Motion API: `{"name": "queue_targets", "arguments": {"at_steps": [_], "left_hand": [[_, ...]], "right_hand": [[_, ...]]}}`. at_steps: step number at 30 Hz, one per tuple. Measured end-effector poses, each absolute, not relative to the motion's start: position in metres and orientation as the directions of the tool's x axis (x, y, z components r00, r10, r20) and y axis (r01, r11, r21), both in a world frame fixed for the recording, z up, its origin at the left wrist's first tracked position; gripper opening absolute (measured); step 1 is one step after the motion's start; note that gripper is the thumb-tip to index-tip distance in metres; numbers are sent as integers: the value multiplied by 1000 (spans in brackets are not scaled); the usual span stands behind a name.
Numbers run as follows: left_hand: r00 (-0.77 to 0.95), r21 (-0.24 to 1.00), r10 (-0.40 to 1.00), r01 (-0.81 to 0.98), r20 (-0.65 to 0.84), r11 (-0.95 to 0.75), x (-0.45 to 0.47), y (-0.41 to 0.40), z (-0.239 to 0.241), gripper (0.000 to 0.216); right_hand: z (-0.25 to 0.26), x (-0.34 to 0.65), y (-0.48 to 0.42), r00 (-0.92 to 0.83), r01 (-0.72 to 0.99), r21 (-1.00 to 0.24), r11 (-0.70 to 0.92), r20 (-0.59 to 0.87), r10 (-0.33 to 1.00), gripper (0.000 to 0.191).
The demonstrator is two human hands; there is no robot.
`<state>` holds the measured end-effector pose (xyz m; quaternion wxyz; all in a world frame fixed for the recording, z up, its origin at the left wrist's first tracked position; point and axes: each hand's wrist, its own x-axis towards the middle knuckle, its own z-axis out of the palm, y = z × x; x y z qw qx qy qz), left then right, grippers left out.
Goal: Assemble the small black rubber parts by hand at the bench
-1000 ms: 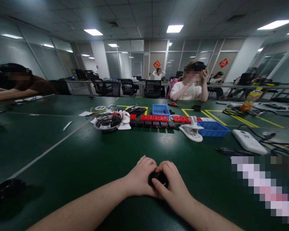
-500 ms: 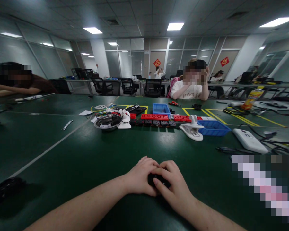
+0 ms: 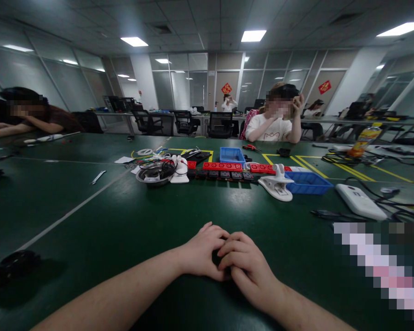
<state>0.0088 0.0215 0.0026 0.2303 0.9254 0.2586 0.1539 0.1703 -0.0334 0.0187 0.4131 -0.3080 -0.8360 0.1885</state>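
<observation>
Low over the near part of the green table, my left hand (image 3: 207,252) and my right hand (image 3: 250,266) meet around a small black object (image 3: 215,257). Only a dark sliver of it shows between them, so its kind cannot be made out. My left hand curves round its left side, thumb at the near edge. The fingers of my right hand are bent over its top and right side, their tips near my left hand, with the thumb tucked below.
Ahead lie red-and-black power strips (image 3: 224,166), a metal bowl of cables (image 3: 153,183), white clip stands (image 3: 278,188) and blue bins (image 3: 308,186). A white device (image 3: 360,202) and black cables lie right. A wrench (image 3: 98,177) lies left. A person (image 3: 272,124) sits across the table.
My right fingers have closed further over the black object, covering most of it, and the right thumb has dropped beneath them. My left hand has barely moved. The view has shifted slightly.
</observation>
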Motion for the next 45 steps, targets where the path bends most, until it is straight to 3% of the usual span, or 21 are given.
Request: {"name": "queue_targets", "arguments": {"at_steps": [7, 11, 20, 26, 32, 39, 45], "left_hand": [[822, 475, 549, 425, 155, -771, 9, 22, 0, 45], [807, 517, 572, 430, 147, -740, 9, 22, 2, 66], [784, 532, 604, 454, 142, -715, 9, 21, 0, 85], [768, 495, 622, 484, 155, -721, 13, 19, -2, 74], [748, 501, 640, 491, 178, -713, 13, 20, -3, 39], [752, 503, 633, 482, 182, -718, 12, 20, -3, 45], [784, 455, 590, 462, 192, -762, 12, 23, -4, 33]], "right_hand": [[12, 170, -31, -464, 307, -558, 771, 620, 633, 31], [10, 173, -31, -451, 302, -565, 768, 625, 637, 41], [6, 173, -29, -345, 396, -656, 642, 542, 766, 21], [5, 172, -30, -365, 424, -679, 599, 477, 800, 17], [5, 169, -30, -348, 487, -656, 576, 459, 818, 7], [10, 170, -27, -391, 460, -586, 668, 541, 744, 17], [12, 171, -31, -439, 417, -556, 719, 570, 695, 28]]}}
